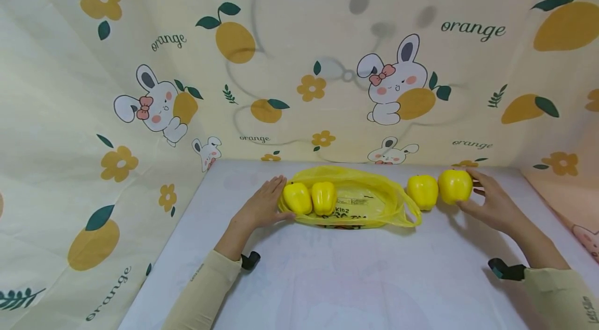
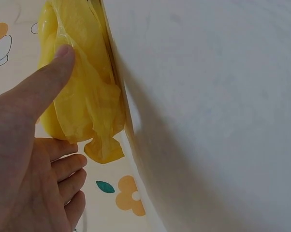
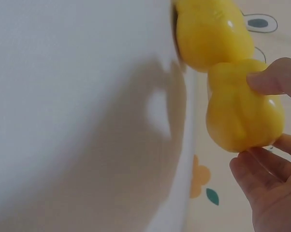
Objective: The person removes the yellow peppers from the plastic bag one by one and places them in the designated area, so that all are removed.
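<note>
A yellow plastic bag (image 1: pixel 360 176) lies spread on the table with its mouth open. Two yellow bell peppers, one on the left (image 1: pixel 297 198) and one beside it (image 1: pixel 324 198), sit in its left end. My left hand (image 1: pixel 267 202) rests against that end, thumb (image 2: pixel 63 60) at the near side and fingers spread along the outer side. To the right of the bag, my right hand (image 1: pixel 491 202) holds another yellow bell pepper (image 1: pixel 455 186) between thumb and fingertips, above the tabletop. Another yellow bell pepper (image 1: pixel 422 192) stands between it and the bag handle (image 1: pixel 413 210).
The white table (image 1: pixel 337 278) reaches back to a printed cloth backdrop (image 1: pixel 290 70) with rabbits, oranges and flowers. The cloth also covers the left side (image 1: pixel 56 163). A small dark device sits at each wrist.
</note>
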Available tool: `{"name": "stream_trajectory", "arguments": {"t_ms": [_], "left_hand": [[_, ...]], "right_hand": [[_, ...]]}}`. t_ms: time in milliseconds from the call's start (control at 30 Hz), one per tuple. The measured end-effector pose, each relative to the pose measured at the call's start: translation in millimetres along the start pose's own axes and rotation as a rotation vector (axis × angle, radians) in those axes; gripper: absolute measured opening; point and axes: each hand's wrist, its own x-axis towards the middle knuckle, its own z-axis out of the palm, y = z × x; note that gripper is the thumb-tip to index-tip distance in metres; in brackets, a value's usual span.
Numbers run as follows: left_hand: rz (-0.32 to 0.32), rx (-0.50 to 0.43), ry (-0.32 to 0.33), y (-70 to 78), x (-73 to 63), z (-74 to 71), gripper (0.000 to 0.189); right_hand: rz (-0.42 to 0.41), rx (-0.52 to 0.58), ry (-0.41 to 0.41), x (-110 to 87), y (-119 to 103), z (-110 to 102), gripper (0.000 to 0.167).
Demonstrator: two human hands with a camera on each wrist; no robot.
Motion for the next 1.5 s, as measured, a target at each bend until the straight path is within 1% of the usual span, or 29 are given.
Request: {"name": "stream_trajectory", "arguments": {"t_ms": [133,233,467,667,900,1233,1500], "left_hand": [[0.0,0.005,0.0,0.2,0.3,-0.5,0.112],[-0.002,0.001,-0.004,0.6,0.0,-1.0,0.112],[0.003,-0.008,-0.002,1.5,-0.7,-1.6,0.111],[0.005,-0.002,0.001,1.1,-0.3,-0.6,0.112],[0.005,0.0,-0.005,1.2,-0.5,-1.3,0.112],[-0.007,-0.028,-0.011,1.8,-0.7,-1.4,0.111],[-0.006,-0.013,-0.019,1.2,0.0,-1.1,0.111]], "right_hand": [[0.044,0.013,-0.049,0.0,0.6,-0.1,0.098],[0.07,0.016,-0.07,0.0,2.2,1.4,0.1],[0.092,0.024,-0.077,-0.4,5.6,5.1,0.1],[0.115,0.017,-0.108,2.1,9.2,6.1,0.103],[0.12,0.01,-0.12,3.6,10.2,7.5,0.105],[0.138,0.004,-0.143,3.3,5.4,6.9,0.109],[0.13,0.013,-0.148,0.8,3.1,6.3,0.11]]}}
